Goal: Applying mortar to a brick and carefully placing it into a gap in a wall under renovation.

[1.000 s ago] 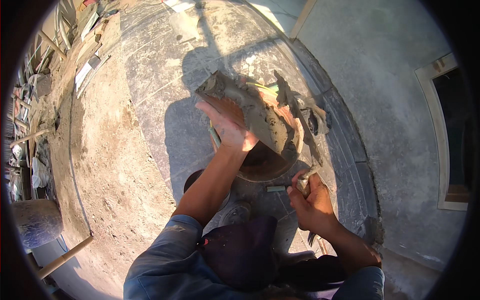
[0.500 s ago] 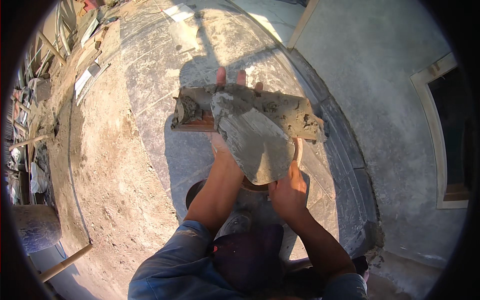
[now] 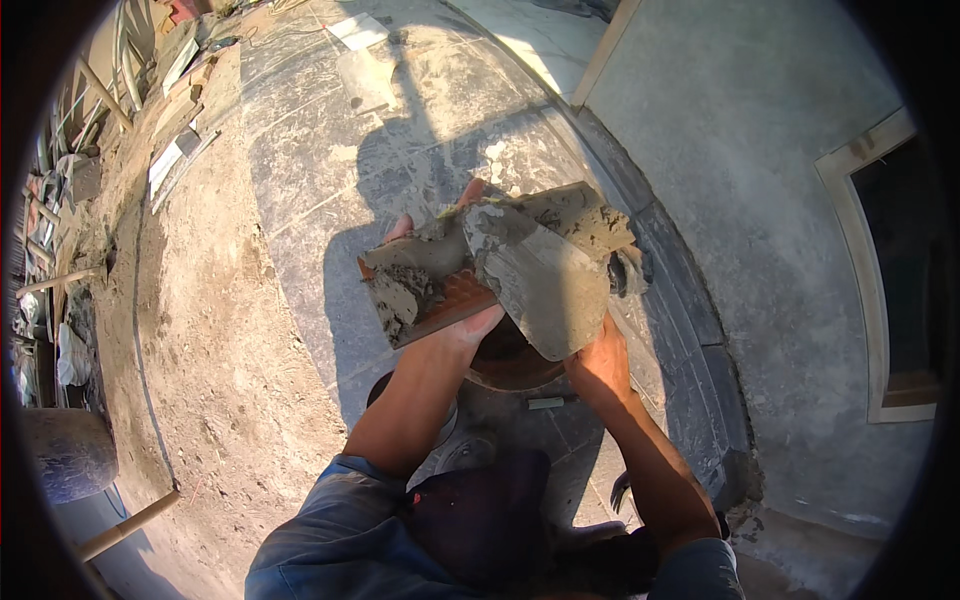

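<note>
A reddish clay tile (image 3: 468, 294), trough-like and coated with grey mortar, lies across the middle of the view. My left hand (image 3: 478, 326) is closed round it from beneath, with fingertips showing past its far edge. My right hand (image 3: 600, 362) grips a trowel whose handle is mostly hidden. The mortar-smeared trowel blade (image 3: 545, 285) lies over the tile's right half, apparently against it. Wet mortar fills the tile's left end, and more clings along its right part. Under my hands, a round, brownish container (image 3: 515, 375) is partly hidden.
A grey plastered wall (image 3: 740, 190) with a framed window opening (image 3: 868, 390) rises on the right, with dark tiles along its base. Poles and scraps (image 3: 85, 170) lie far left. A drum-like object (image 3: 68, 452) and wooden pole (image 3: 130, 525) are at lower left.
The tile has turned, its left end coming nearer me and its right end rising away. Both hands have shifted right, and the trowel blade has slid right over the tile.
</note>
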{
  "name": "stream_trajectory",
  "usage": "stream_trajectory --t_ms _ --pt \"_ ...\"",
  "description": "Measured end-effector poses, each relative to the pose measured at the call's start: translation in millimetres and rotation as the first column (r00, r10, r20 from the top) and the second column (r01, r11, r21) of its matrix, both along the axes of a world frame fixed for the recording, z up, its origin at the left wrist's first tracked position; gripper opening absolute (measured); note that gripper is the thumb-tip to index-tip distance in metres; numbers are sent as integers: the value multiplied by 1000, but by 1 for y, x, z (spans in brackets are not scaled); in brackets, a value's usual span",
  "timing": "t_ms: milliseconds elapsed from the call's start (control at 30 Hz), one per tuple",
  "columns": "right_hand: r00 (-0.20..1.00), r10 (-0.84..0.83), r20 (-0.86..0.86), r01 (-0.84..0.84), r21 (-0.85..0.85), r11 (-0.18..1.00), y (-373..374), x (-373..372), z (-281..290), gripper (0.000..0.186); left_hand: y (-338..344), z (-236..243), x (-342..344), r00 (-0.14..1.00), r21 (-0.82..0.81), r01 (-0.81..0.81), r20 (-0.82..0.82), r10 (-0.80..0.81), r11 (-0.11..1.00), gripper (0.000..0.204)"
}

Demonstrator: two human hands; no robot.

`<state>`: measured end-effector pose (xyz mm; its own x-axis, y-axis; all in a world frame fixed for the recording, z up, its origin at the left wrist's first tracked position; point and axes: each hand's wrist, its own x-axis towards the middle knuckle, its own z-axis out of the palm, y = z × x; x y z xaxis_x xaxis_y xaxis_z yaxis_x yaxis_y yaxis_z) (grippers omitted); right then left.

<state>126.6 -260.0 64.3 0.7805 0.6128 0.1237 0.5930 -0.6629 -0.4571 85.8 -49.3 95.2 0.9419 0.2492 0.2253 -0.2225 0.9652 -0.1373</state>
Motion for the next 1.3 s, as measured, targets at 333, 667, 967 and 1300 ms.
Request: stream_trajectory --t_ms 333,667,967,1300 --pt "993 116 0 -115 -108 987 -20 16 -1 51 -13 -3 -2 975 124 50 -222 -21 991 68" --pt "947 66 -315 -183 -360 915 -11 -24 24 30 4 8 0 964 -21 -120 -240 112 993 77" --pt "962 170 -212 -250 -441 862 -101 -35 14 32 10 -7 4 982 -81 -87 -175 71 993 89" --pt "980 16 -199 -120 -524 843 -29 -45 79 46 -7 9 8 981 8 -111 -158 111 994 99"
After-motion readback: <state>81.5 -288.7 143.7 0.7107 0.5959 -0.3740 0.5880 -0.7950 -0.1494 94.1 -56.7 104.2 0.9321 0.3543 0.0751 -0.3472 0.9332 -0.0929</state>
